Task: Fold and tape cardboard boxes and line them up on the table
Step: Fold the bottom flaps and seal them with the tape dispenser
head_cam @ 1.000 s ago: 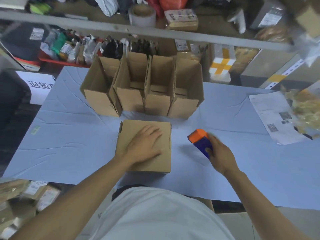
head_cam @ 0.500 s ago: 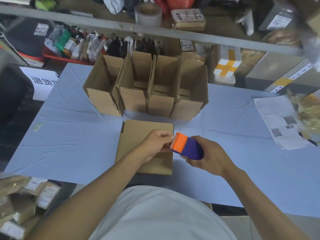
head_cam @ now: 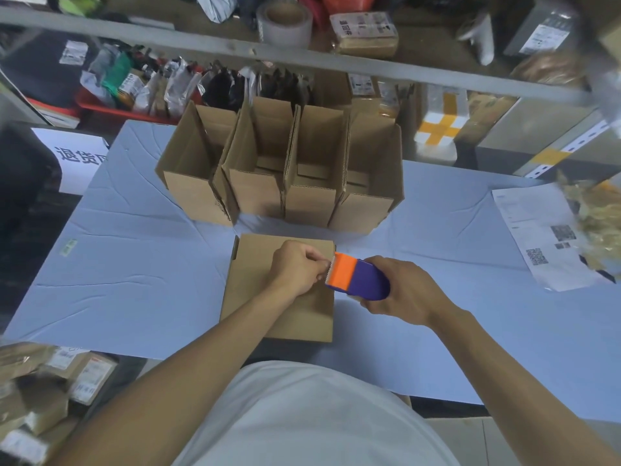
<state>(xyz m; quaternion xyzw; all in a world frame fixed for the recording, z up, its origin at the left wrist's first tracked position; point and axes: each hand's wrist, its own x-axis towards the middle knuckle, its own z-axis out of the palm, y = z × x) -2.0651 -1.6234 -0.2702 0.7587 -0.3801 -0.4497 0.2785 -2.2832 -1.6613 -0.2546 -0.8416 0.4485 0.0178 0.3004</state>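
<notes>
Left hand (head_cam: 299,267) pinches, seemingly, the tape end at the orange-and-purple tape dispenser (head_cam: 356,275) gripped by right hand (head_cam: 406,290); tape may snag or wrinkle over the near closed brown cardboard box (head_cam: 255,290).

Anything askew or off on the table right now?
Mostly tidy. The leftmost box of the four open ones is angled away from its neighbours, so the row splays. The printed sheet lies crooked at the table's right edge.

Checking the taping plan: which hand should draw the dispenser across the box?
Right hand: it grips the tape dispenser. Left hand pinches at its toothed edge over the box.
</notes>
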